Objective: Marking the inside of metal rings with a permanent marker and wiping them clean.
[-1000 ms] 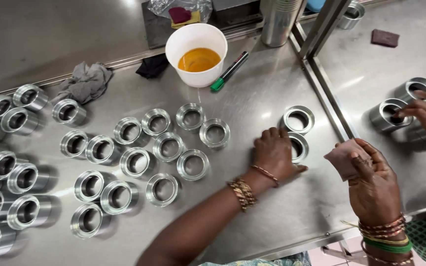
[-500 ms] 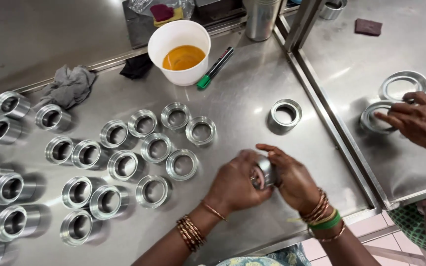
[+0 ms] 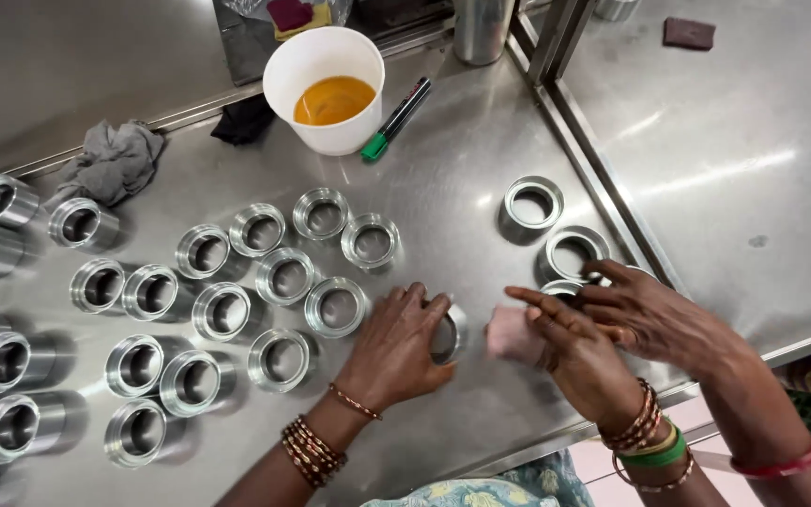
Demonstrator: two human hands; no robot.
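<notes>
Left hand [image 3: 396, 343] fingers wrapped round a metal ring [image 3: 450, 330] standing on the steel surface [image 3: 443, 207]. Right hand [image 3: 579, 352] just beside it, fingers pinching a pink cloth [image 3: 511, 333].

You've got bright, even overhead light here. Broad soft glare streaks on the steel table [image 3: 706, 178] at upper right, plus specular rings on the metal sleeves [image 3: 283, 277]. Shadows are short and soft, falling right of each part. Centre is sharp; slight motion blur on your right hand [image 3: 574, 352] and the pink cloth [image 3: 511, 333]. Mild wide-angle stretch at the frame edges
</notes>
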